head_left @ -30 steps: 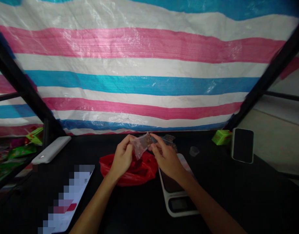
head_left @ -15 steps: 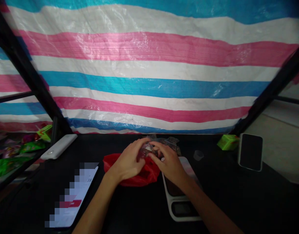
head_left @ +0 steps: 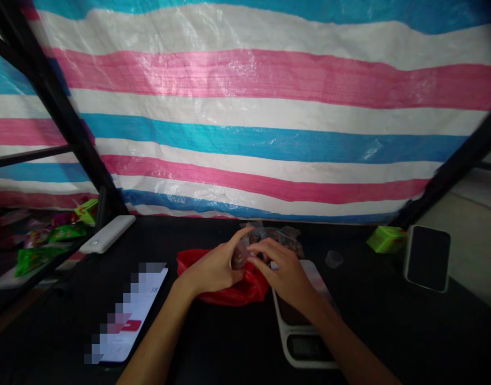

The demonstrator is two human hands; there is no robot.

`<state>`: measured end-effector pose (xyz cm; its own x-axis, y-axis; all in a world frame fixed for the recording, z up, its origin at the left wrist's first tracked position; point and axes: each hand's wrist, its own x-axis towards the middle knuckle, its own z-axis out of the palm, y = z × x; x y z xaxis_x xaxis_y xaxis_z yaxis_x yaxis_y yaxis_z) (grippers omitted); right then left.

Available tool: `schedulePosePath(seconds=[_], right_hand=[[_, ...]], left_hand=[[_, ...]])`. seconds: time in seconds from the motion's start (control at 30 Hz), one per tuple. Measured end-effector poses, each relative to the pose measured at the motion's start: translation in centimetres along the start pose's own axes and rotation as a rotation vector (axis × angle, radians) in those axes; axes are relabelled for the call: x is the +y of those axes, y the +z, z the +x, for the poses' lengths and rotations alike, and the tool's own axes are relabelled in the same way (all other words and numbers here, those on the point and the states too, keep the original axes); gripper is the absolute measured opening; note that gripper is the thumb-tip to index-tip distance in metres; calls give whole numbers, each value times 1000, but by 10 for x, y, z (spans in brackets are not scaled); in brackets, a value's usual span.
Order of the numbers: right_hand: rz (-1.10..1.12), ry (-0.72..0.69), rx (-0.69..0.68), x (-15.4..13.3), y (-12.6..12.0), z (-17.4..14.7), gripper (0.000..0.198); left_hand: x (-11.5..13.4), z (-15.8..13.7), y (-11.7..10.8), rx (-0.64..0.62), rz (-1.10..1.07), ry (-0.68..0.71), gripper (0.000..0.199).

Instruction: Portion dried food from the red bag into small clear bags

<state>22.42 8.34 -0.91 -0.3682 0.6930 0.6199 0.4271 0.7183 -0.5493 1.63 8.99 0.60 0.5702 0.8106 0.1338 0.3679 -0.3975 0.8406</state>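
Observation:
My left hand (head_left: 218, 268) curves its fingers and thumb around a small clear plastic bag (head_left: 240, 255). What lies inside the bag is too blurred to name. The fingertips of my right hand (head_left: 280, 270) are pinched together at the bag's right side. Directly below both hands spreads a crumpled red plastic bag (head_left: 237, 295), partly covered by my left hand. Under my right forearm sits a white kitchen scale (head_left: 287, 342) with a dark display.
Behind my hands lie clear bags with brown contents (head_left: 289, 239). A small clear cup (head_left: 334, 259), a green box (head_left: 385, 239) and a propped device (head_left: 428, 258) are to the right. A phone (head_left: 139, 315), a white bar-shaped object (head_left: 109, 233) and green packets (head_left: 40, 259) are leftward.
The view has swung slightly left. My fingers have shifted around the small clear bag, and it shows less crinkled between my hands. Both hands stay over the red bag.

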Motion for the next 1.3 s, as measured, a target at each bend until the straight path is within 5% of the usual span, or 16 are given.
schedulePosePath(seconds=[0.73, 0.93, 1.13, 1.3], right_hand=[[-253, -247, -83, 1, -9, -2, 15], [-298, -241, 9, 6, -22, 3, 11], [-398, 131, 255, 58, -75, 4, 16], [-650, 433, 238, 115, -123, -19, 25]], left_hand=[[-18, -1, 0, -62, -330, -39, 90], [-16, -1, -2, -36, -255, -49, 86], [-17, 0, -10, 157, 144, -48, 71], [-33, 2, -15, 229, 474, -27, 54]])
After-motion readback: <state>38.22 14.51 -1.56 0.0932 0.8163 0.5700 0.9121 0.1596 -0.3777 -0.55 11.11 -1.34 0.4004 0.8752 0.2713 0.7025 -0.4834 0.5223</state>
